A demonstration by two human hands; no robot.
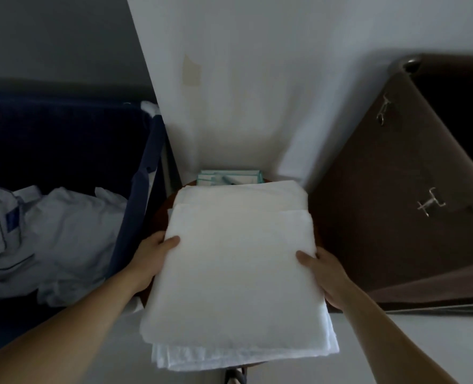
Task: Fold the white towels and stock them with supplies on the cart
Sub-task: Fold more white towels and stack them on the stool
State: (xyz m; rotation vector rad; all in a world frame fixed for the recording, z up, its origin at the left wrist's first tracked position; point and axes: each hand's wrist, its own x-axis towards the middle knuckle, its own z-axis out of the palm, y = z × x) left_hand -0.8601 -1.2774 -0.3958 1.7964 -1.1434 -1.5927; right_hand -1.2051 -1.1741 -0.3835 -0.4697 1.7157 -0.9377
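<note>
In the head view, your left hand [150, 264] and right hand [329, 275] each grip one side of the top folded towel [235, 273], thumbs curled over it. The towel lies on a stack [240, 196] on the dark tabletop [161, 217]. Teal-edged packets [229, 177] sit behind it, and a navy bin [143, 173] of linen [63, 231] stands to the left.

left hand [153, 260]: thumb atop, grips folded towel [235, 275] | right hand [325, 273]: same

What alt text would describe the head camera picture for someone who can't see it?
A person's left hand and right hand hold a folded white towel by its sides over a stack of folded white towels. To the left, a navy laundry bin holds crumpled linens; teal-edged packets lie behind.
</note>
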